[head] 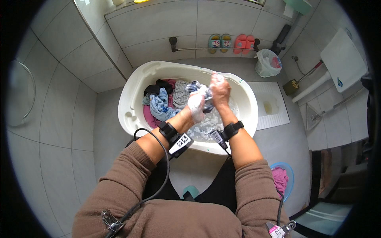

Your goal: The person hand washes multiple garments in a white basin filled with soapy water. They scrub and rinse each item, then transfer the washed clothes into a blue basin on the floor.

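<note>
A white plastic baby bathtub [248,131] stands on the floor before me, with soapy water [205,131] in its right half. My left hand [196,104], coated in suds, grips a bunched blue, grey and white cloth [208,104]. My right hand [220,89] holds the same cloth from the other side, foam covering its fingers. Just left of my hands lies a grey striped garment [180,94]. Farther left are a light blue garment [160,104], a black cloth [151,89] and a magenta cloth [150,116], heaped together.
A squat toilet [269,104] adjoins the tub's right side. Beyond it stands a lined waste bin [265,67]. Green slippers [214,43] and pink slippers [240,44] hang on a wall rail. By my right elbow sits a blue basin [291,175] with pink cloth [279,178]. Cables run along both arms.
</note>
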Demonstrator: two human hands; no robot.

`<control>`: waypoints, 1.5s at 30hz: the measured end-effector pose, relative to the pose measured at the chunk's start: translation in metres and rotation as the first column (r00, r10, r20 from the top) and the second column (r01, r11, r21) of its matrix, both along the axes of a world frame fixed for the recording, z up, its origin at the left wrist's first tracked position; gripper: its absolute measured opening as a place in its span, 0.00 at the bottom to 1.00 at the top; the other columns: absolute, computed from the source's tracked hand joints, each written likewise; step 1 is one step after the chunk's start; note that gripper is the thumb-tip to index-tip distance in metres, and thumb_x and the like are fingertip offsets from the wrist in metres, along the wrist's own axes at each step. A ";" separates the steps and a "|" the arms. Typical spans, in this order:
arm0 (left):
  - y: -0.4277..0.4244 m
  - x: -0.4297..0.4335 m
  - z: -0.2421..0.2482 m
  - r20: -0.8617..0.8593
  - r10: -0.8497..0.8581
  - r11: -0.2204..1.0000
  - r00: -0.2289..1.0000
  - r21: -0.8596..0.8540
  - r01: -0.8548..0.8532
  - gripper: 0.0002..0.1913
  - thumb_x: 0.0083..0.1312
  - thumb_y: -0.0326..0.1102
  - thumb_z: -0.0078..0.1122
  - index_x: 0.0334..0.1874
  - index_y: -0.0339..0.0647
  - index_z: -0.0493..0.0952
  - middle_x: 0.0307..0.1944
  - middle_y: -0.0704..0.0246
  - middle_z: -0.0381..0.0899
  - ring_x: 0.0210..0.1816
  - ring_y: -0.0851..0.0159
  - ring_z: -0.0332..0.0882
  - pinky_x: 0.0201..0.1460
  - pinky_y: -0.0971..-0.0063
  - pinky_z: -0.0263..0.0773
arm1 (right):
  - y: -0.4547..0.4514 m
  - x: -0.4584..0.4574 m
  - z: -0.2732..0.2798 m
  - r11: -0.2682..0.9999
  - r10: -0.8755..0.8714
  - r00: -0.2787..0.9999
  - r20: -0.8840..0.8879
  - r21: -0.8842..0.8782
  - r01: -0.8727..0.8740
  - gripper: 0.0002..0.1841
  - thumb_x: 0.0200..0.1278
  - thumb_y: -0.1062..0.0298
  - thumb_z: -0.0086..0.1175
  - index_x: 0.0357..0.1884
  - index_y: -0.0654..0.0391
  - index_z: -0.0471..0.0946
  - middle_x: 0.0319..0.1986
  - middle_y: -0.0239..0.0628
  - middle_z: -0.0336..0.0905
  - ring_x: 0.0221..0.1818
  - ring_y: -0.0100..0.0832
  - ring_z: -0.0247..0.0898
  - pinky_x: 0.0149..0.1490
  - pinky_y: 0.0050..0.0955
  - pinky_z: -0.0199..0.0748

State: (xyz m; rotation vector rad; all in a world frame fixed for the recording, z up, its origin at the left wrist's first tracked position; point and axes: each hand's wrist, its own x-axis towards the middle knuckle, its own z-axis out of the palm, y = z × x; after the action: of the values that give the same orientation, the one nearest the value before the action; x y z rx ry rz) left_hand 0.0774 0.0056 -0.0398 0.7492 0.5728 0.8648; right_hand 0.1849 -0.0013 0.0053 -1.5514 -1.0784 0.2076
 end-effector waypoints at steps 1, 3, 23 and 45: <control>-0.008 0.004 0.001 0.021 -0.034 0.999 0.999 0.034 0.033 0.11 0.72 0.42 0.51 0.49 0.46 0.76 0.45 0.74 0.80 0.43 0.72 0.78 0.47 0.75 0.77 | 0.005 0.015 -0.019 0.975 -0.131 0.984 -0.117 -0.196 0.107 0.17 0.66 0.55 0.53 0.30 0.61 0.79 0.30 0.54 0.79 0.38 0.53 0.77 0.40 0.41 0.74; -0.007 0.008 0.008 0.081 -0.067 0.988 0.994 -0.134 0.078 0.12 0.73 0.44 0.50 0.46 0.45 0.77 0.40 0.73 0.82 0.40 0.69 0.80 0.48 0.73 0.78 | 0.015 0.035 -0.046 0.929 -0.130 0.864 -0.487 -0.364 -0.066 0.24 0.68 0.46 0.50 0.30 0.60 0.78 0.24 0.43 0.79 0.30 0.36 0.76 0.39 0.35 0.72; -0.007 -0.018 0.084 -0.053 -0.035 0.992 0.998 -0.125 0.029 0.10 0.71 0.43 0.53 0.49 0.52 0.79 0.41 0.75 0.82 0.41 0.72 0.78 0.47 0.73 0.75 | -0.045 0.076 -0.013 0.919 0.306 0.477 -0.824 0.127 -0.372 0.14 0.66 0.53 0.58 0.36 0.54 0.78 0.32 0.32 0.82 0.29 0.26 0.78 0.36 0.27 0.77; 0.051 -0.035 -0.214 -0.985 0.062 0.825 0.160 0.141 0.548 0.28 0.68 0.48 0.54 0.68 0.47 0.65 0.64 0.52 0.67 0.61 0.47 0.68 0.62 0.54 0.66 | -0.005 0.113 -0.302 0.408 -0.044 0.998 0.055 -0.911 0.068 0.34 0.58 0.45 0.60 0.61 0.55 0.67 0.53 0.53 0.71 0.54 0.49 0.72 0.57 0.46 0.72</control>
State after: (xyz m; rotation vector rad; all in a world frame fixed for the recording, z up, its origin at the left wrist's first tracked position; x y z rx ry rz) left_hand 0.0420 0.0562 -0.2533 1.8896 1.3640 0.0064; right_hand 0.2980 -0.0063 -0.2963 -2.5912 -0.9415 0.8701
